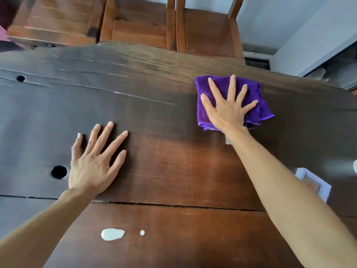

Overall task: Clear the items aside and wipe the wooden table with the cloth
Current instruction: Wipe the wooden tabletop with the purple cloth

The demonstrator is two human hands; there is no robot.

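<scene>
From the head camera, the right hand (228, 109) lies flat with fingers spread wide on a folded purple cloth (257, 105), pressing it onto the dark wooden surface (164, 161) near the far edge. To the left of the cloth and nearer the person, the left hand (92, 165) rests palm-down on bare wood, fingers straight and splayed, holding nothing. A white spill (112, 234) lies nearer still, and wooden chairs (206, 33) stand beyond the cloth.

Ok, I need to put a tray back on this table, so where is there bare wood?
Bare wood lies between the left hand and the purple cloth under the right hand, and along the far edge before the chairs. Avoid the near edge: a white spill and a small drop sit there.
</scene>
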